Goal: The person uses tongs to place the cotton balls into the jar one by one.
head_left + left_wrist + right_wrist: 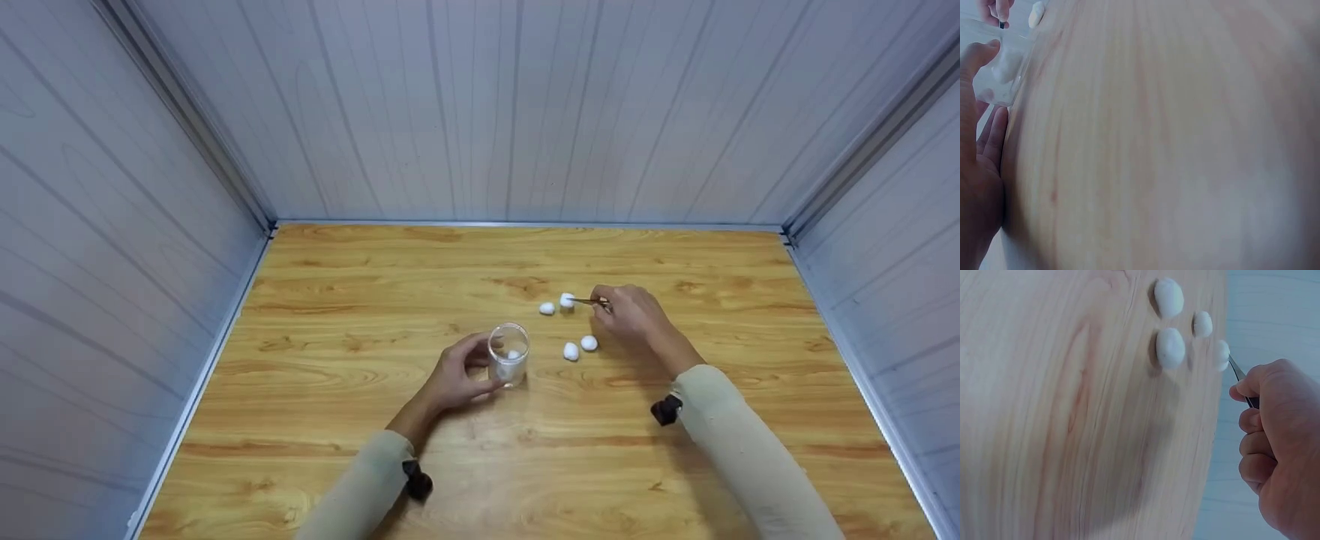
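Head view first, and both hands are busy! Just below centre, the left hand [457,379] has its thumb and fingers curled round a clear glass [526,351], spread as wide as its wall, and the glass stands upright on the wooden table [322,337]. Something white [513,355] shows inside it; how many pieces, I cannot tell. Right of centre, the right hand [630,311] pinches thin tweezers [588,301], fingers closed up, tips pointing left, and there's a white ball [567,301] at those tips! A second ball [547,308] lies just left of it; lower down, two more balls [589,343] sit side by side near the glass. Pale sleeves [739,442] run to the bottom of the frame.

Over to the left wrist: the hand fills the left edge, thumb along the glass at upper left, white blurred within. Beyond, at the top, there's one ball and part of the right hand. Table grain takes the rest.

Right wrist now: the hand comes in from the right, fingers folded, tweezers angled up and left. The ball at their tips is blurred; three others rest across the upper middle.
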The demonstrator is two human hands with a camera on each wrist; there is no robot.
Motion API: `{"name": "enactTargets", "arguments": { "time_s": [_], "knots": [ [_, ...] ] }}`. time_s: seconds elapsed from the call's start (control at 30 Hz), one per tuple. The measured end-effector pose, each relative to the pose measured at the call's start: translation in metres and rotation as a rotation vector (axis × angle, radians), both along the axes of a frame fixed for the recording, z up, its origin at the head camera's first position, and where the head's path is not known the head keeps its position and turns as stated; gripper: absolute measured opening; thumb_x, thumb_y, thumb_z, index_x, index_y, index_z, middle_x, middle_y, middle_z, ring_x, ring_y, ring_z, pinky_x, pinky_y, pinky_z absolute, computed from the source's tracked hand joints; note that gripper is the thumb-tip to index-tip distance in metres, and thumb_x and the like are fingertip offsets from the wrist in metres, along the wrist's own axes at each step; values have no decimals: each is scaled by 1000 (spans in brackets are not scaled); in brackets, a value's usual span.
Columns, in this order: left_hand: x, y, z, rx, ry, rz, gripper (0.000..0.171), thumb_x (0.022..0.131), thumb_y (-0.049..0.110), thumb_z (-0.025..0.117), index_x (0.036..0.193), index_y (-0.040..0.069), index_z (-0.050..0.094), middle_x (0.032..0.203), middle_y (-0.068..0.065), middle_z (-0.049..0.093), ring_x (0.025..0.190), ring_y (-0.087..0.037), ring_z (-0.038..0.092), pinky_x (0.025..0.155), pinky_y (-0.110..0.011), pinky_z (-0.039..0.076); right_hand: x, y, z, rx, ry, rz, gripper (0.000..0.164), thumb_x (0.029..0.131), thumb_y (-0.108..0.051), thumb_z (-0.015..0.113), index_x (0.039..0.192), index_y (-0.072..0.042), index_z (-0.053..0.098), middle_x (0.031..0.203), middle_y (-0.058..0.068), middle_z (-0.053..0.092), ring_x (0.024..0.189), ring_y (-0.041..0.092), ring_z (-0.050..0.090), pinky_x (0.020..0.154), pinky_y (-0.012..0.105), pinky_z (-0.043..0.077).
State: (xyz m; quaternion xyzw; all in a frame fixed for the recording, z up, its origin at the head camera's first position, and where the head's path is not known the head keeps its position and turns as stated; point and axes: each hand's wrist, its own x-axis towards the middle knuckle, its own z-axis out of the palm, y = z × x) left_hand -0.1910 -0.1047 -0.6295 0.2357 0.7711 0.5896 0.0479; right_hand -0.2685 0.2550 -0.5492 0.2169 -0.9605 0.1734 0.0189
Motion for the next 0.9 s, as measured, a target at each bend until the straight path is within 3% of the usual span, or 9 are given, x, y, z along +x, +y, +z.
{"name": "enactTargets", "arguments": {
  "time_s": [0.23,0.57,0.9],
  "knots": [
    [-1,1,-1,1,14,8,70,88,6,94,150,-4,63,143,-24,75,129,-42,75,110,-41,68,0,1,6,-4,23,10,17,104,-13,70,113,-3,80,95,18,84,66,25,65,57,39,49],
    [-2,1,-4,1,15,13,71,87,6,95,150,-3,64,143,-24,75,129,-43,75,110,-44,68,0,2,22,3,-3,-21,20,109,-16,67,119,-3,79,96,19,83,66,23,65,56,32,43],
    [-1,1,-2,4,21,9,69,89,9,95,150,-2,65,142,-24,75,129,-42,75,110,-45,69,5,0,29,-5,60,9,18,107,-13,69,116,-3,80,90,18,84,60,20,62,53,29,39]
  ]
}}
